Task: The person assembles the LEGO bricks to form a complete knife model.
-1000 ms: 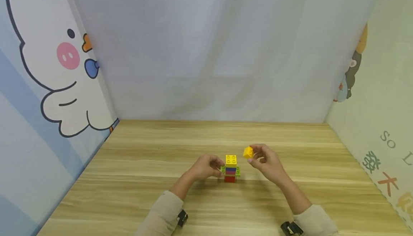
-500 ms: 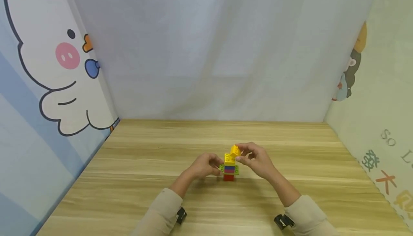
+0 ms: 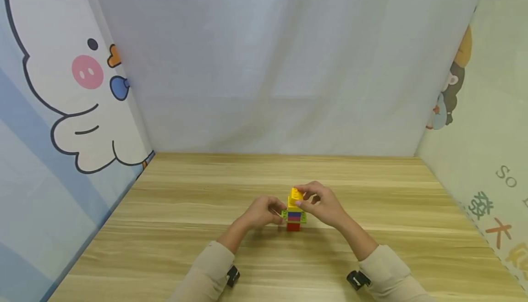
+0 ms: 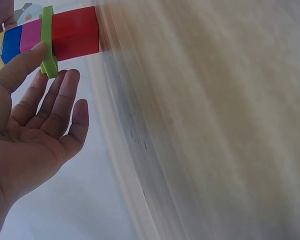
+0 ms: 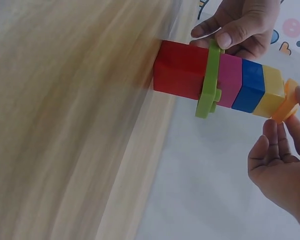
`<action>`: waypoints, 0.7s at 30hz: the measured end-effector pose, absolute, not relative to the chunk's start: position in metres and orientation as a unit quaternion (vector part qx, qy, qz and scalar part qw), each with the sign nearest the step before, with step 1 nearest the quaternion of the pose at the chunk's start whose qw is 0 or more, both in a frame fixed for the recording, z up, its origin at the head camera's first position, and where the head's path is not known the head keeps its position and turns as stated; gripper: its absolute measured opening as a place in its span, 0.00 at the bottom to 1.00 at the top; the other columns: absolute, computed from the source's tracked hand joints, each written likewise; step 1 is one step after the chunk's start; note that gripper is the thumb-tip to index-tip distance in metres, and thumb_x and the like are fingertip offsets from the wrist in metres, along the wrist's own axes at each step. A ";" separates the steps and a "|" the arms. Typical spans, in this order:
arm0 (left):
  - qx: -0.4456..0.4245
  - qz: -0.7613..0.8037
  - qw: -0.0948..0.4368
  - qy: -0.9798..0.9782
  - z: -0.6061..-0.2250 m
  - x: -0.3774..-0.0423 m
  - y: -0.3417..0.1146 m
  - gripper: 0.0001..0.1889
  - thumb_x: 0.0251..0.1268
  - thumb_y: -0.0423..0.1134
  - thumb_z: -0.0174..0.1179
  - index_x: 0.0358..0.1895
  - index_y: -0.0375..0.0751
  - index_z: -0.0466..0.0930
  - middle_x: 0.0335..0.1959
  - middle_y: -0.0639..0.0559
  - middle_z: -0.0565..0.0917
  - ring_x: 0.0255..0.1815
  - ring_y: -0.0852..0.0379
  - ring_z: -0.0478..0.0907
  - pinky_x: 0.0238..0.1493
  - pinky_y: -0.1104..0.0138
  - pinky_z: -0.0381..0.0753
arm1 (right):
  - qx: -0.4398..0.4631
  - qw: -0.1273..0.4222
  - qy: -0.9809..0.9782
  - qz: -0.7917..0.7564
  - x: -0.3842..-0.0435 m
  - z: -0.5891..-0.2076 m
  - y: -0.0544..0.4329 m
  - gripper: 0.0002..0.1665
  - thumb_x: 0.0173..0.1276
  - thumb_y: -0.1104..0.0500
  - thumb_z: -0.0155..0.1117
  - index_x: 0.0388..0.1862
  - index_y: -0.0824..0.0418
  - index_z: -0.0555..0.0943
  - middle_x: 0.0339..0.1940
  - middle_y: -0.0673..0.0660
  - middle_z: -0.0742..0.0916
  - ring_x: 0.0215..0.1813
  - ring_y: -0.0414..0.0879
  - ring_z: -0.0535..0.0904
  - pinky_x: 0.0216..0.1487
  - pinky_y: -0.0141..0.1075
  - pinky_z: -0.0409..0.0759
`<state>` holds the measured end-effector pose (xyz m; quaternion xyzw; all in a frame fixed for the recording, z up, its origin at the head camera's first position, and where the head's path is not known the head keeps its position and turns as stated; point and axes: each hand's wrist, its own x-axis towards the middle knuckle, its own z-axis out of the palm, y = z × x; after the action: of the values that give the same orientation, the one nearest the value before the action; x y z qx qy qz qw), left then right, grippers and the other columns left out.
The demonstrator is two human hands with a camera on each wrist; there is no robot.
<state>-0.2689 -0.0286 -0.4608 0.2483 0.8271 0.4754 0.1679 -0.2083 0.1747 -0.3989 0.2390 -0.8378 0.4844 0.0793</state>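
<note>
A stack of toy building bricks stands upright on the table: a red brick (image 5: pixel 180 70) at the bottom, then a flat green plate (image 4: pixel 48 42) jutting out on both sides, a magenta brick (image 5: pixel 230 80), a blue brick (image 5: pixel 248 86) and a yellow brick (image 5: pixel 268 91). My left hand (image 3: pixel 262 211) pinches one jutting end of the green plate between thumb and fingers. Between thumb and fingertips, my right hand (image 3: pixel 323 205) holds a small orange-yellow brick (image 3: pixel 295 194) at the stack's top, slightly tilted against the yellow brick in the right wrist view.
The wood-grain table (image 3: pixel 198 178) runs back to a pale grey curtain (image 3: pixel 264 63). Cartoon-printed panels stand on the left (image 3: pixel 37 192) and right (image 3: pixel 474 164). A dark strap device (image 3: pixel 358 279) is on the right wrist.
My right hand has moved left with the orange-yellow brick, from beside the stack to its top, turning the brick more upright. The left hand stays at the green plate.
</note>
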 end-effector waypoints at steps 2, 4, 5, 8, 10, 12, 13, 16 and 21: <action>0.249 0.475 0.167 0.827 -0.461 -0.269 -0.028 0.15 0.51 0.31 0.68 0.44 0.36 0.80 0.38 0.51 0.80 0.38 0.54 0.79 0.40 0.63 0.79 | 0.242 0.081 -0.840 0.479 -0.214 -0.406 0.176 0.19 0.60 0.68 0.65 0.51 0.74 0.77 0.42 0.63 0.80 0.39 0.53 0.73 0.37 0.43 0.76; 0.250 0.475 0.164 0.827 -0.462 -0.269 -0.028 0.15 0.52 0.31 0.68 0.44 0.36 0.80 0.38 0.51 0.80 0.37 0.54 0.79 0.39 0.63 0.79 | 0.247 0.082 -0.842 0.473 -0.220 -0.414 0.178 0.20 0.60 0.67 0.66 0.51 0.73 0.78 0.42 0.61 0.80 0.39 0.52 0.73 0.37 0.43 0.76; 0.250 0.476 0.163 0.828 -0.462 -0.269 -0.028 0.15 0.52 0.31 0.68 0.44 0.36 0.80 0.38 0.51 0.80 0.37 0.54 0.79 0.39 0.63 0.79 | 0.249 0.082 -0.842 0.472 -0.222 -0.418 0.180 0.20 0.60 0.67 0.66 0.51 0.72 0.78 0.42 0.60 0.80 0.39 0.52 0.73 0.37 0.43 0.76; 0.250 0.477 0.162 0.827 -0.463 -0.269 -0.028 0.15 0.52 0.31 0.68 0.44 0.35 0.80 0.38 0.51 0.80 0.37 0.54 0.79 0.39 0.63 0.79 | 0.254 0.079 -0.842 0.469 -0.228 -0.425 0.182 0.20 0.60 0.64 0.67 0.52 0.69 0.79 0.42 0.57 0.80 0.39 0.50 0.73 0.38 0.42 0.76; 0.249 0.477 0.161 0.827 -0.464 -0.270 -0.028 0.15 0.51 0.31 0.68 0.44 0.36 0.80 0.37 0.51 0.80 0.37 0.54 0.79 0.39 0.62 0.79 | 0.257 0.082 -0.843 0.466 -0.230 -0.427 0.182 0.20 0.61 0.61 0.67 0.52 0.68 0.79 0.42 0.55 0.80 0.38 0.48 0.73 0.37 0.39 0.77; 0.249 0.476 0.160 0.828 -0.464 -0.270 -0.028 0.15 0.51 0.32 0.68 0.44 0.36 0.80 0.37 0.52 0.80 0.37 0.54 0.79 0.39 0.62 0.79 | 0.256 0.089 -0.842 0.466 -0.231 -0.428 0.181 0.20 0.61 0.60 0.67 0.51 0.66 0.80 0.41 0.54 0.81 0.37 0.47 0.73 0.37 0.37 0.77; 0.250 0.475 0.159 0.829 -0.465 -0.271 -0.029 0.15 0.51 0.32 0.69 0.44 0.36 0.80 0.37 0.52 0.80 0.37 0.54 0.79 0.39 0.62 0.79 | 0.255 0.094 -0.843 0.465 -0.231 -0.429 0.181 0.20 0.61 0.60 0.67 0.51 0.66 0.80 0.40 0.54 0.80 0.37 0.46 0.74 0.36 0.36 0.77; 0.251 0.473 0.157 0.830 -0.465 -0.272 -0.029 0.15 0.51 0.33 0.69 0.44 0.37 0.80 0.36 0.53 0.80 0.37 0.55 0.79 0.39 0.63 0.79 | 0.254 0.105 -0.841 0.465 -0.231 -0.430 0.179 0.20 0.60 0.60 0.67 0.50 0.66 0.80 0.39 0.54 0.80 0.36 0.45 0.73 0.35 0.35 0.77; 0.251 0.474 0.159 0.829 -0.466 -0.273 -0.029 0.15 0.51 0.33 0.69 0.43 0.36 0.81 0.36 0.52 0.80 0.36 0.55 0.78 0.39 0.63 0.79 | 0.248 0.112 -0.846 0.458 -0.231 -0.432 0.175 0.20 0.60 0.61 0.68 0.50 0.67 0.80 0.38 0.53 0.79 0.34 0.44 0.73 0.34 0.34 0.76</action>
<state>-0.2728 -0.0293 -0.4659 0.2506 0.8291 0.4737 0.1592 -0.2310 0.1750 -0.4317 0.2478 -0.8462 0.4582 0.1124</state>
